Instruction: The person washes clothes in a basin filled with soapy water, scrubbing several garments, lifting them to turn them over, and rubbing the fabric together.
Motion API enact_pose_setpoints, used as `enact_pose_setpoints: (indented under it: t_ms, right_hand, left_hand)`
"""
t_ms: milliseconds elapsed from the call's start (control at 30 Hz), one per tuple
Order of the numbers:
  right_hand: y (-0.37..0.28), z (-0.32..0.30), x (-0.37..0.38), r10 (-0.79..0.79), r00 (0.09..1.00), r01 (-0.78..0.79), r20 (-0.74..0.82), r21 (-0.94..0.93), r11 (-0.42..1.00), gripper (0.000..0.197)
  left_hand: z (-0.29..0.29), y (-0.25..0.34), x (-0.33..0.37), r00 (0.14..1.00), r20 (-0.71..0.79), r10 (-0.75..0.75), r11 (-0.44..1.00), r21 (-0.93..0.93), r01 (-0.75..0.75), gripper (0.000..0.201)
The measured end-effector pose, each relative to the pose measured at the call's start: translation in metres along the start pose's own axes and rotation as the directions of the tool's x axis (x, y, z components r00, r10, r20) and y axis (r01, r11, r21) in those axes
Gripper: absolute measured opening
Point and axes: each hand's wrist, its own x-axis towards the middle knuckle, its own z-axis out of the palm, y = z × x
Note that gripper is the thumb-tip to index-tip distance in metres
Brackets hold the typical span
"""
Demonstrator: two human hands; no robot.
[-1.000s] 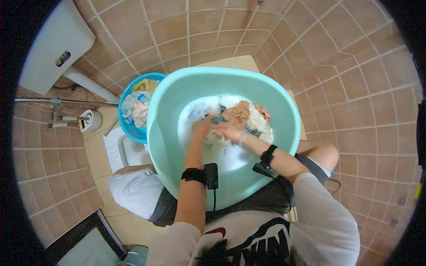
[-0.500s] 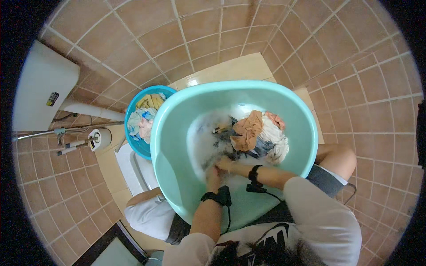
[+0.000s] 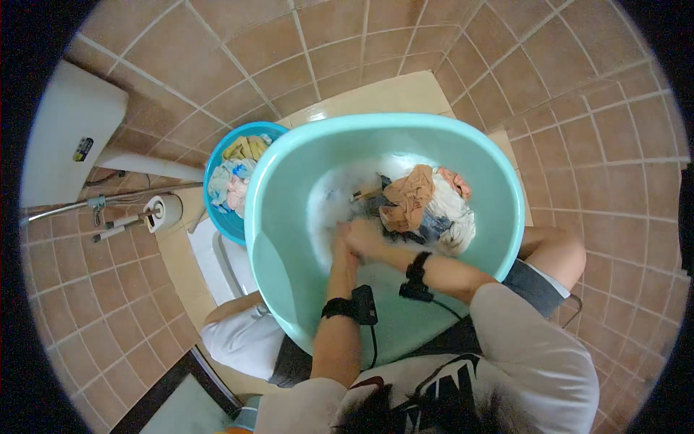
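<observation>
Inside a large mint-green tub [image 3: 285, 289], both my hands are close together over foamy water. My left hand [image 3: 345, 247] is closed at the left of the pair, partly lost in the suds. Against it my right hand [image 3: 367, 240] is curled shut and blurred by motion. Foam and blur hide what the two hold. Just beyond them lies dark wet cloth [image 3: 374, 207]. To the right is a heap with a tan garment [image 3: 409, 195] on top, white cloth [image 3: 450, 210] beside it, a blue-grey piece [image 3: 434, 226] below and a salmon one [image 3: 455, 182] behind.
A blue basin [image 3: 225, 220] of light-coloured clothes stands left of the tub. Beside it are a white ceramic fixture [image 3: 217, 264] in the floor, a toilet roll [image 3: 168, 212] and a metal pipe [image 3: 65, 215]. Tiled walls [image 3: 600, 181] close in around. Straps with small black boxes [image 3: 363, 305] circle my wrists.
Both hands have moved farther from me, up over the foam toward the dark cloth. The view has shifted slightly, so the tub appears higher.
</observation>
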Motion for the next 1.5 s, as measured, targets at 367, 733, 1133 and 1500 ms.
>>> enact_pose_setpoints:
  t_ms: [367,733,1133,1500]
  right_hand:
    - [0.072,0.038,-0.043,-0.197,0.969,0.205,0.148,-0.041,0.978,0.036]
    - [0.043,0.026,0.012,-0.012,0.98,0.079,0.2,-0.33,0.941,0.037]
    - [0.003,0.007,-0.03,0.052,0.984,-0.054,-0.173,-0.01,0.998,0.037]
    - [0.05,-0.082,-0.021,0.275,0.921,-0.33,-0.277,-0.178,0.927,0.042]
  left_hand:
    - [-0.07,-0.061,-0.024,0.799,0.435,0.415,0.658,0.463,-0.593,0.041]
    - [0.009,-0.022,-0.003,0.972,0.227,0.07,0.997,-0.033,-0.064,0.038]
    - [0.025,0.001,-0.054,0.973,0.179,0.144,0.987,0.043,-0.154,0.039]
    - [0.018,0.01,0.015,0.983,0.171,-0.063,0.991,0.125,0.042,0.019]
